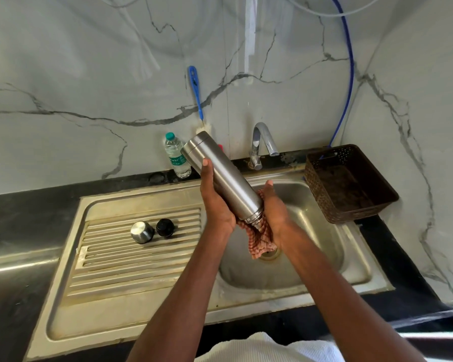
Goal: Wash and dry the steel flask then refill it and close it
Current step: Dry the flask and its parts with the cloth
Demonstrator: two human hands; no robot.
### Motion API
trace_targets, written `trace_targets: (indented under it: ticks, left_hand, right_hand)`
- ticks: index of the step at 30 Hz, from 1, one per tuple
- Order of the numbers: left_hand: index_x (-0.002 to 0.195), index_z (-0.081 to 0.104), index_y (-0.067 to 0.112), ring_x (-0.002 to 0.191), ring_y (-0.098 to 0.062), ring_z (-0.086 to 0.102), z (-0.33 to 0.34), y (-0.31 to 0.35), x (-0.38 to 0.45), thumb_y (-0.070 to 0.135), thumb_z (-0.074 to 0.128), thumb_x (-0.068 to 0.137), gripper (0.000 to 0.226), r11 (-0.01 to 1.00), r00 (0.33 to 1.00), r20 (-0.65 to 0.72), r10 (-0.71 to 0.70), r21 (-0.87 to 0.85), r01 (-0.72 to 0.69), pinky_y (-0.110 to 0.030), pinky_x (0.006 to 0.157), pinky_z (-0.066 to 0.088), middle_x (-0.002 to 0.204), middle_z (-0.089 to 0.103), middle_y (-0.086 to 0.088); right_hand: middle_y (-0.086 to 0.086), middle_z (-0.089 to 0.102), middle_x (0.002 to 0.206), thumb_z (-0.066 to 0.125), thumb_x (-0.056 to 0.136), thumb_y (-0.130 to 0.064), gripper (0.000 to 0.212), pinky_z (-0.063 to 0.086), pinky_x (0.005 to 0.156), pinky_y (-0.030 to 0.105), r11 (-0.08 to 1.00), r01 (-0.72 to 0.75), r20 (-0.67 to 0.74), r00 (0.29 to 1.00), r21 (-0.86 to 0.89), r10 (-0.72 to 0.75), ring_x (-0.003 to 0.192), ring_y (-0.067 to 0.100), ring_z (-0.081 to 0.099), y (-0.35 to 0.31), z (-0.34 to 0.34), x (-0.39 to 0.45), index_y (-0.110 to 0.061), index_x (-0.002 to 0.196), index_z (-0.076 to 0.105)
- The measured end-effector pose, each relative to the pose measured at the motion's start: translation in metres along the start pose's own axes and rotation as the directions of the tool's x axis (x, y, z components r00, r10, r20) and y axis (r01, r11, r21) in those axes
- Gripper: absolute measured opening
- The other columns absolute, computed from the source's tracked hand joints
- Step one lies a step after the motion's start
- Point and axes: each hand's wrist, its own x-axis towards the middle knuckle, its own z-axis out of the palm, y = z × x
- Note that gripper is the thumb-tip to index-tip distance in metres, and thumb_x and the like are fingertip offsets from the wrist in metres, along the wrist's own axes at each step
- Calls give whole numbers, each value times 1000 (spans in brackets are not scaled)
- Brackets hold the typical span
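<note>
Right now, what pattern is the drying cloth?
Red-and-white check, seen on the cloth in the head view.

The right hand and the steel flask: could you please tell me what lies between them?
In the head view, a red checked cloth lies between the right hand and the mouth end of the tilted steel flask.

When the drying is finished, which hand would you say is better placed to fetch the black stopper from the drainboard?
Probably the left hand: the black stopper lies on its side, and the right hand holds the checked cloth against the flask.
</note>
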Motion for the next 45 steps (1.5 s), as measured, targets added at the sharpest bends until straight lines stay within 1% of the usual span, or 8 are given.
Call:
trace_targets:
  ticks: [8, 12, 18, 25, 30, 35, 40, 45]
  left_hand:
    - [128, 61, 17, 97, -29, 75, 10, 4, -10, 52, 79, 85, 58, 998, 964, -260, 60, 25, -56, -42, 81, 63, 110, 74, -12]
    - [135, 60, -1, 81, -38, 69, 0, 4, -1, 54, 70, 92, 70, 997, 993, -95, 72, 28, -69, -41, 70, 61, 103, 71, -26]
    - [135, 63, 10, 93, -27, 70, -11, 6, -1, 65, 70, 81, 77, 999, 999, 39, -35, 38, 34, -40, 81, 60, 102, 73, -13]
    - [135, 64, 17, 112, -33, 72, 4, -2, -6, 66, 84, 65, 88, 996, 984, -155, -86, 15, 90, -50, 94, 61, 125, 73, -16]
    - [129, 65, -2, 81, -34, 70, 6, 1, 0, 53, 76, 85, 71, 1000, 998, -58, 3, 14, -2, -43, 73, 61, 99, 73, -23]
    - [137, 61, 3, 87, -30, 69, -6, 0, 8, 69, 74, 80, 88, 995, 993, 66, -94, 36, 92, -42, 80, 58, 100, 70, -16]
    - [120, 62, 16, 102, -31, 73, 2, -15, -4, 51, 89, 76, 62, 974, 956, -288, -58, 193, 118, -40, 84, 62, 111, 74, -11]
    - [125, 66, 2, 90, -38, 74, -9, -12, 4, 51, 78, 87, 63, 988, 987, -162, 4, 153, 21, -42, 76, 64, 108, 74, -25]
  right_hand:
    - [26, 71, 110, 11, 105, -60, 82, 46, 94, 49, 480, 298, -114, 745, -825, -657, 108, 45, 62, 12, 6, -30, -7, 107, 74]
    - [26, 74, 107, 19, 107, -63, 72, 59, 80, 40, 959, 126, -58, 988, -253, -145, 95, 37, 74, 2, 6, -16, -12, 106, 70]
    - [28, 74, 107, 22, 99, -77, 84, 57, 96, 49, 987, 75, -64, 994, -144, -85, 99, 39, 73, 12, -2, -9, -9, 117, 69]
    - [24, 72, 110, 6, 102, -66, 86, 48, 93, 51, 461, 237, -147, 741, -855, -655, 107, 46, 63, 20, -7, -21, -13, 112, 73]
    - [24, 76, 90, 23, 106, -65, 76, 62, 69, 37, 992, -28, -5, 1000, -119, 28, 79, 33, 76, 2, -8, -14, -4, 123, 66]
    - [22, 76, 85, 26, 108, -61, 71, 61, 57, 30, 993, -67, 84, 994, -97, 75, 67, 27, 75, 5, -15, -16, -3, 121, 65]
    - [15, 70, 125, 10, 76, -100, 114, 48, 107, 49, 811, 184, -114, 949, -556, -293, 117, 32, 65, 39, -15, 13, -17, 126, 70]
    - [22, 74, 89, 28, 103, -70, 81, 63, 70, 39, 991, -52, 51, 997, -121, 58, 73, 31, 73, 26, -8, 5, -2, 119, 70]
